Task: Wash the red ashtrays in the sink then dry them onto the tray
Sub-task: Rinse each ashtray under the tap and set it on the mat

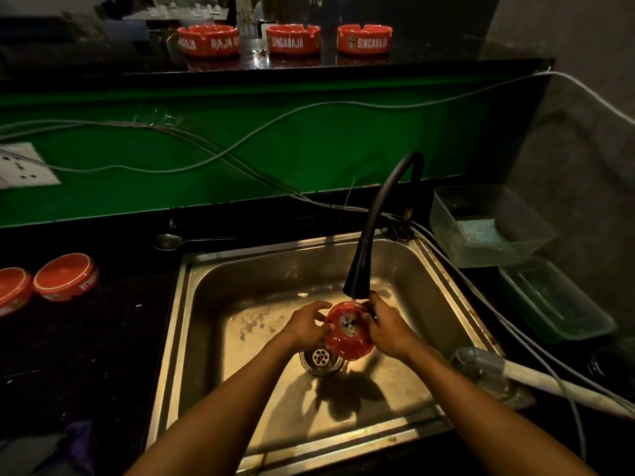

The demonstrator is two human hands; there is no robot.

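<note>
A red ashtray (348, 333) with a printed face inside is held tilted over the steel sink (240, 280), right under the black faucet head (358, 280), and water runs onto its top edge. My left hand (307, 324) grips its left rim and my right hand (386, 326) grips its right rim. Two more red ashtrays (65, 276) lie upside down on the dark counter to the left of the sink. Three red ashtrays (293, 39) stand upright on the high shelf at the back.
The drain (321, 359) sits below the held ashtray. A spoon (171, 241) lies behind the sink. Clear plastic tubs (488, 225) stand at the right, with a grey-headed tool and white handle (515, 376) on the sink's right edge. Cables cross the green wall (240, 149).
</note>
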